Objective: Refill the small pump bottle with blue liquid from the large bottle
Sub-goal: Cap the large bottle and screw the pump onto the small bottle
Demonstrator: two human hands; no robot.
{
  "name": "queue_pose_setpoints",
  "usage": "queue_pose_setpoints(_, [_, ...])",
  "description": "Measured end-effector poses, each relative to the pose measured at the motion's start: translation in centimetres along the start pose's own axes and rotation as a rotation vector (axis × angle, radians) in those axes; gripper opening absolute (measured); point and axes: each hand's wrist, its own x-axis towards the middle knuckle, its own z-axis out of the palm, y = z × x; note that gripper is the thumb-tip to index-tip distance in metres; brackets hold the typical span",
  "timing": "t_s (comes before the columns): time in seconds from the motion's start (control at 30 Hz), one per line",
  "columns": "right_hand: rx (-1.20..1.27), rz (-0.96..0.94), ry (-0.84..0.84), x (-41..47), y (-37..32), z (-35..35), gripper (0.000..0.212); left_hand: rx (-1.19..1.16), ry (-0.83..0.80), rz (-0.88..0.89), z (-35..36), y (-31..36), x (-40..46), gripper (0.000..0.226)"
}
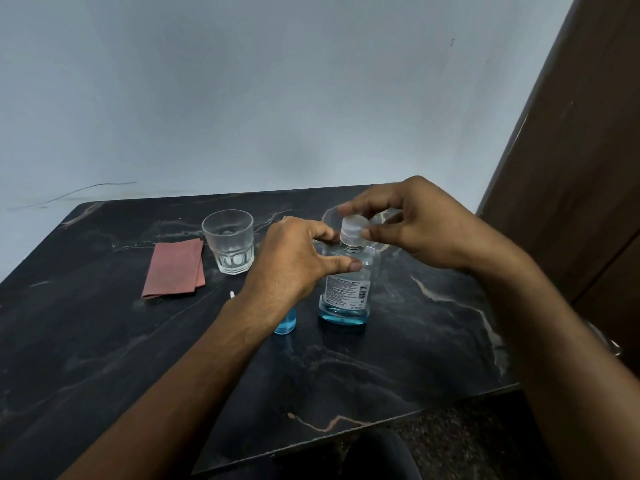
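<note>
The big bottle (344,292) stands upright on the dark desk (433,327), near the middle. It is clear, with a white label, and only a little blue liquid sits at its bottom. A clear cap (354,230) is on its top.

The left hand (298,258) grips the big bottle near its shoulder, with the thumb and fingers curled round it. The right hand (412,223) pinches the cap with its fingertips, from above and from the right side.

The small bottle (285,322) stands just to the left of the big bottle. It is mostly hidden behind the left wrist. Only its lower part shows, and that part is blue. Its top cannot be seen.

A small white thing (231,294) lies on the desk near the left wrist. It is too small to tell what it is.

Farther left, a clear glass (228,240) stands upright. Beside it lies a folded red cloth (175,268), flat on the desk.

Behind the big bottle there is a clear bowl (379,233), partly hidden by the hands.
</note>
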Motion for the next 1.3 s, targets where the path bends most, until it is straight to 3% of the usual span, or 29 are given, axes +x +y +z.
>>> queue_pose_setpoints(0.23, [-0.101, 0.048, 0.143, 0.8, 0.0, 1.5, 0.031, 0.005, 0.005, 0.002, -0.1, 0.0, -0.2, 0.051])
queue_pose_setpoints(0.4, [-0.142, 0.023, 0.103, 0.7, -0.1, 0.7, 0.045, -0.002, 0.000, -0.004, 0.0, -0.1, -0.2, 0.054])
queue_pose_setpoints(0.63, [-0.117, 0.007, 0.112, 0.6, 0.4, 1.2, 0.031, 0.005, 0.001, -0.017, 0.0, 0.0, -0.2, 0.060])
queue_pose_setpoints(0.83, [-0.013, 0.052, 0.048, 0.4, 1.8, 1.8, 0.053, 0.050, -0.028, 0.014, -0.1, 0.0, -0.3, 0.058])
queue_pose_setpoints(0.93, [0.106, 0.095, -0.055, 0.0, 2.6, 2.4, 0.047, 0.025, 0.001, 0.038, -0.2, -0.1, -0.6, 0.060])
queue_pose_setpoints(1.1, [0.234, 0.068, -0.064, -0.7, 3.1, 3.0, 0.053, 0.016, -0.038, 0.047, -0.5, -0.2, -0.9, 0.090])
queue_pose_setpoints(1.3, [0.290, 0.101, -0.029, -0.5, 3.6, 3.6, 0.038, -0.007, -0.083, 0.051, -0.9, -0.5, -1.2, 0.081])
